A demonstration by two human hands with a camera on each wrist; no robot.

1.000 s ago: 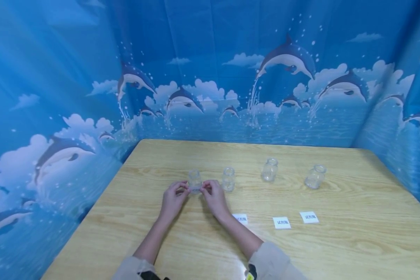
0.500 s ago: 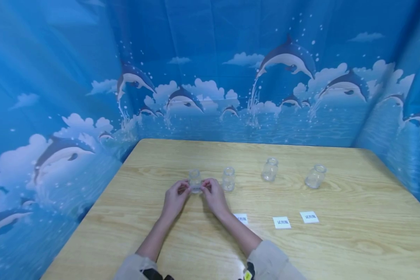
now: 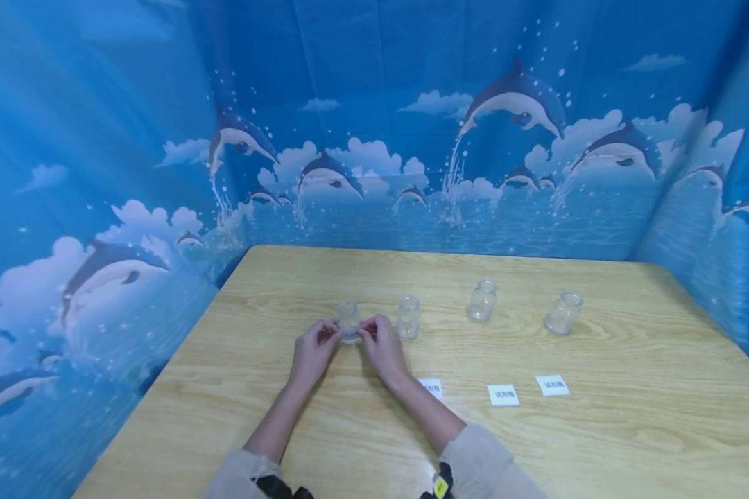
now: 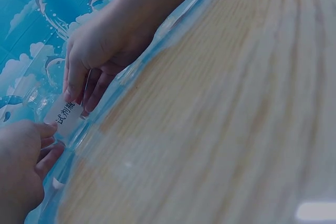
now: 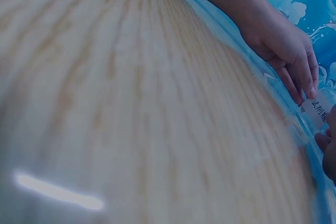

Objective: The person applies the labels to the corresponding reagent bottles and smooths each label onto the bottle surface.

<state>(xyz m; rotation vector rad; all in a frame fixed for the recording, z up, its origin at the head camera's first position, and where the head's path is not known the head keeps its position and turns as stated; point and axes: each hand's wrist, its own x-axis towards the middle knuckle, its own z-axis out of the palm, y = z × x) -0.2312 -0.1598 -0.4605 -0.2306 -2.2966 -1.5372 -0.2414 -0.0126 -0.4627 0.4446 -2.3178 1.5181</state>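
Observation:
A clear glass jar [image 3: 348, 313] stands upright between my two hands in the head view. My left hand [image 3: 311, 352] pinches the left end of a white label with black characters [image 4: 64, 117] between thumb and fingers. The right hand [image 3: 383, 352] pinches the label's other end. The label lies across the lower front of the jar; whether it touches the glass all along cannot be told. In the right wrist view the label [image 5: 315, 109] is seen partly behind the right fingers. Beside my right hand stands a second clear jar [image 3: 408, 317].
Two more glass jars, one [image 3: 481, 303] right of centre and one [image 3: 563, 314] farther right, stand on the wooden table [image 3: 256, 277]. Nearer me lie several white labels, one [image 3: 503, 396] in full view and one [image 3: 431, 387] partly behind my right forearm. A blue dolphin-print curtain [image 3: 374, 125] surrounds the table.
Both hands keep their pinch beside the jar and have shifted only slightly. The left hand has moved a little to the right. The other jars and labels stay put on the table.

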